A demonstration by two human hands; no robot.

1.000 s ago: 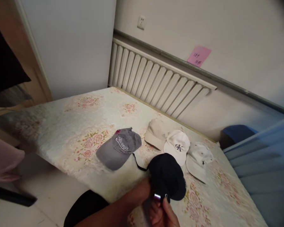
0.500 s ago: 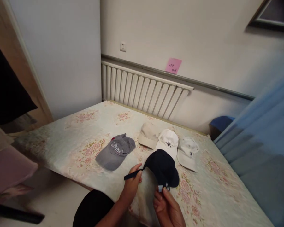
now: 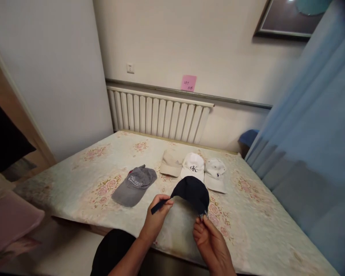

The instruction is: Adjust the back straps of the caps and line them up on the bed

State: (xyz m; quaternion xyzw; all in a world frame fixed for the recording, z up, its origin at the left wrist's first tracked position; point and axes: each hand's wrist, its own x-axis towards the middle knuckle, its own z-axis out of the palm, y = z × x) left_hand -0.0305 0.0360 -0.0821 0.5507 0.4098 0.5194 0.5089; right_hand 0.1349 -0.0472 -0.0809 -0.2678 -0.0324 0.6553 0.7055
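Bed (image 3: 77, 180) first: pale green cover printed with pink roses. Near edge runs under the hands, far edge along the white ribbed metal radiator (image 3: 161, 117), right edge along the pale blue hanging fabric curtain (image 3: 310, 126).

Dark navy fabric cap (image 3: 191, 191) is held over the near half of the bed, rear opening toward the person; can't tell if it touches the cover. From where I stand it overlaps the bottom of the white cap with black "CK" lettering (image 3: 193, 165). Tight on that side: beige cap (image 3: 171, 163) just left of the white one, off-white cap with a small dark emblem (image 3: 215, 174) just right. Worn grey "Always" cap (image 3: 133, 186) lies further left, rose print showing between. More cover stretches left of it, and right toward the curtain.

Left hand (image 3: 156, 220): fingers clamped on the loose navy cloth strap (image 3: 158, 207), tip poking out leftward. Right hand (image 3: 211, 243): fingers pinched on the cap's rear edge at the small metal buckle (image 3: 206, 214).
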